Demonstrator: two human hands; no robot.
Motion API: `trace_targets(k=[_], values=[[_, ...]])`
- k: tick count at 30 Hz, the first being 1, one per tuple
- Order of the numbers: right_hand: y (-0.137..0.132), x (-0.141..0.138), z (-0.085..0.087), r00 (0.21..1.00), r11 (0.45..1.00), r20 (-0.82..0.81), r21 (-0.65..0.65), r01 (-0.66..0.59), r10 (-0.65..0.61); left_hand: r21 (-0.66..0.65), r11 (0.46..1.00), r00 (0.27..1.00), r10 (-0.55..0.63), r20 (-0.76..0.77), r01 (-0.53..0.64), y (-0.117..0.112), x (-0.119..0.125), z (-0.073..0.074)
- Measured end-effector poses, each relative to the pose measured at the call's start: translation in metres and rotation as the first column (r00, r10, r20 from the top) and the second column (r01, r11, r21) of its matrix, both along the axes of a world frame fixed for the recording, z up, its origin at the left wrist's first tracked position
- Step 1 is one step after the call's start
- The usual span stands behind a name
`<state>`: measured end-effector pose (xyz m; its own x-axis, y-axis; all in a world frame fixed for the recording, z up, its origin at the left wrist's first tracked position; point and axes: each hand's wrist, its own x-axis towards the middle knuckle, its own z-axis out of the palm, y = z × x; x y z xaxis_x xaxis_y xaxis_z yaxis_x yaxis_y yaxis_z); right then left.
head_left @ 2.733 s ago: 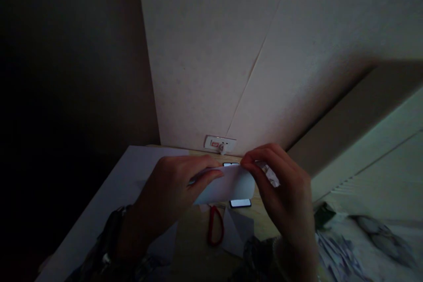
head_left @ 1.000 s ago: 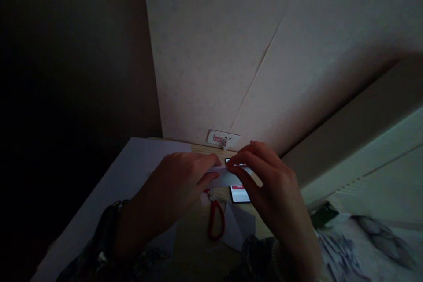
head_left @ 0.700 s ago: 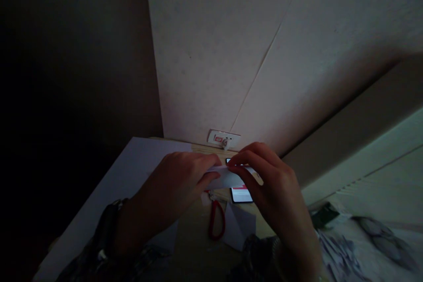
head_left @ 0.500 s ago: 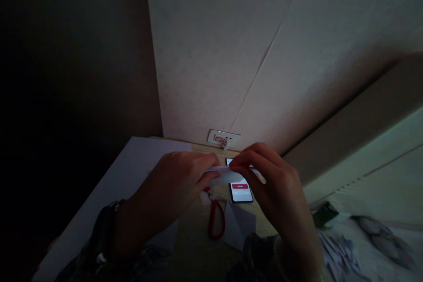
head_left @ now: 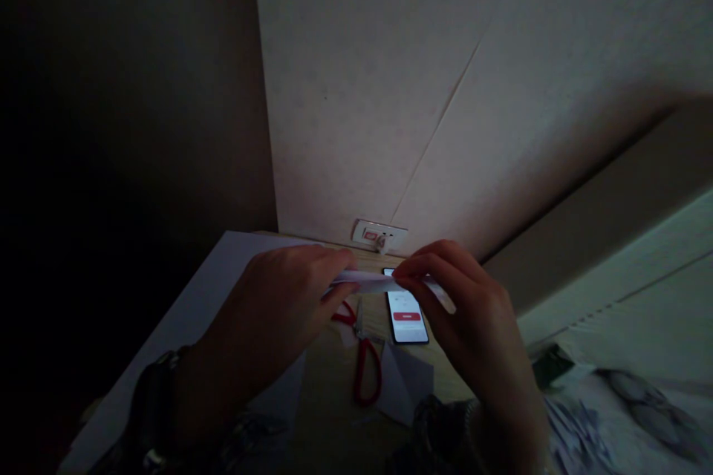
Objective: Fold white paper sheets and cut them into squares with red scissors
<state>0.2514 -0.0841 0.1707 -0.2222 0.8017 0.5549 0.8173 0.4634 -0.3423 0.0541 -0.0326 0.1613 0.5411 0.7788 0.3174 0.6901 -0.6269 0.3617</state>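
The left hand [head_left: 278, 304] pinches one end of a folded white paper [head_left: 365, 280], held level in the air above the tabletop [head_left: 328, 415]. The right hand [head_left: 468, 312] pinches the other end, so a crease seems to be in the making. Sharpening it would call for matched edges. Beneath lie red scissors [head_left: 365, 371] and a lit phone [head_left: 405, 315] — the wall [head_left: 390, 126] stands close behind, with freer room nearer the person.

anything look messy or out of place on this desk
Nothing looks spilled or damaged, only mild clutter. Red-handled scissors lie on the desk among loose paper offcuts, beside a phone lying face up with its screen lit. The left hand and right hand pinch a folded paper above them. The scene is very dim.
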Motion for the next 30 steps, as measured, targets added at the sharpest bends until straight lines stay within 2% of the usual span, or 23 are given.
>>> trace_targets(k=[7, 18, 25, 30], values=[[0.004, -0.003, 0.0, 1.0, 1.0, -0.009, -0.003, -0.002, 0.002, 0.016, 1.0, 0.999, -0.013, -0.036, 0.013, -0.002, 0.001, 0.002], [0.001, 0.001, -0.002, 1.0, 0.999, -0.015, 0.039, -0.015, 0.016, -0.053, 0.998, 0.999, -0.038, -0.03, 0.037, -0.001, 0.002, 0.0], [0.001, -0.005, -0.002, 1.0, 1.0, 0.018, 0.018, -0.018, 0.018, 0.012, 1.0, 0.999, -0.028, -0.021, 0.028, 0.0, 0.001, -0.001], [0.007, 0.002, -0.005, 0.999, 0.994, -0.007, 0.104, 0.033, -0.032, 0.079, 0.997, 1.0, -0.025, 0.005, 0.024, -0.001, 0.013, 0.001]])
